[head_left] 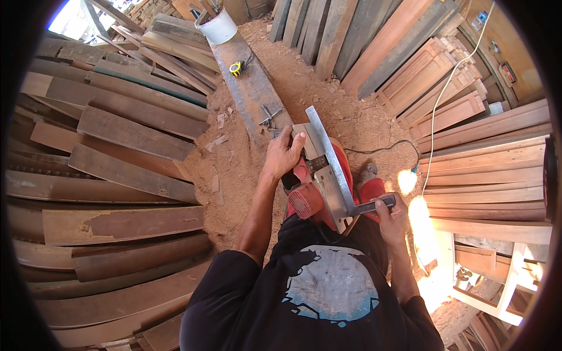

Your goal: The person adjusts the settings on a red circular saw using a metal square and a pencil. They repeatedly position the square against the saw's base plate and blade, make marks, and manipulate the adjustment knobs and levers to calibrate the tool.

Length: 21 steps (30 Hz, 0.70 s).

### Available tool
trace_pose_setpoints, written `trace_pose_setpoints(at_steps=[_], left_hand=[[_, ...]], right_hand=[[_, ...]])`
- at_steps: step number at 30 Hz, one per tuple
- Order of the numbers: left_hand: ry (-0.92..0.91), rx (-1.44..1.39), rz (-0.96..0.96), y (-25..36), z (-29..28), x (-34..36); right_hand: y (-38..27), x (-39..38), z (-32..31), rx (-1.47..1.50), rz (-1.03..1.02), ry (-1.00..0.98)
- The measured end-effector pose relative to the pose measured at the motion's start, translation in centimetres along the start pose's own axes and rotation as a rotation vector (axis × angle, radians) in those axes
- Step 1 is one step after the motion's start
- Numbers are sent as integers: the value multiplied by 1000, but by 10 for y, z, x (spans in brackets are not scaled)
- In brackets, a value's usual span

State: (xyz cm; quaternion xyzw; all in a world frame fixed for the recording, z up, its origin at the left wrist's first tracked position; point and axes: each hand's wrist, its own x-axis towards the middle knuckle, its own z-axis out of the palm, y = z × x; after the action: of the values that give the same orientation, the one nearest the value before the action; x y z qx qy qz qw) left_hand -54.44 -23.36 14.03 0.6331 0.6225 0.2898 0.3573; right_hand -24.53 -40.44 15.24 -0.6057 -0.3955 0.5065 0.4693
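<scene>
A red electric hand planer (305, 200) rests upside down over my lap, its metal sole facing up. My left hand (284, 154) is wrapped round its far end, thumb lying on the edge of the sole. A try square (329, 153) stands on edge along the sole, its long steel blade pointing away from me and crossing the cutter opening. The dark stock (369, 207) of the square sticks out to the right, and my right hand (393, 215) pinches its end. The planer's underside body is partly hidden by my left hand and the square.
Ahead lies a worn plank bench (249, 88) bearing a yellow tape measure (236, 68), a small T-handled metal tool (269, 115) and a white bucket (218, 28). Stacked boards (123, 225) line the left, more timber (486, 181) the right. Sawdust covers the ground; a dark cord (380, 147) crosses it.
</scene>
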Motion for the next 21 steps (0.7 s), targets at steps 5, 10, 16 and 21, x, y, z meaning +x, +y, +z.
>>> trace_pose_setpoints(at_steps=[5, 10, 16, 21], left_hand=[[10, -5, 16, -5, 3, 2], [15, -23, 0, -2, 2, 1], [20, 1, -13, 0, 3, 0], [-32, 68, -80, 10, -1, 3]], right_hand=[[-8, 0, 3, -10, 10, 10], [-5, 2, 1, -62, -33, -8], [-9, 3, 3, -63, -32, -8], [8, 8, -4, -73, -47, -25]])
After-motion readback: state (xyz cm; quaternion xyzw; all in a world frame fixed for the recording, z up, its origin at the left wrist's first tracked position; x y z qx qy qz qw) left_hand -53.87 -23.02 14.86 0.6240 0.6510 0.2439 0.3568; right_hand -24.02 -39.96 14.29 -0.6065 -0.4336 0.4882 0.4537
